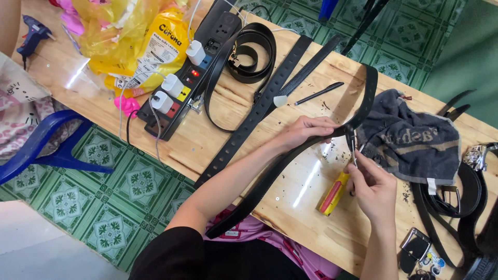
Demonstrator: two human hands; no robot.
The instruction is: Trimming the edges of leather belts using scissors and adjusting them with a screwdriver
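Head view: the left hand (306, 129) pinches a black belt (290, 155) lying across the wooden desk (306, 218). The right hand (371, 186) pinches a small metal piece (354, 150) at the belt, beside a dark towel (410, 140) and a yellow cutter (333, 193).

The belt (290, 161) is black. A yellow and red lighter (333, 194) lies on the pale wooden table (290, 207). The towel (410, 140) is dark grey, the bag (129, 36) yellow, the floor tiles (104, 207) green-patterned.
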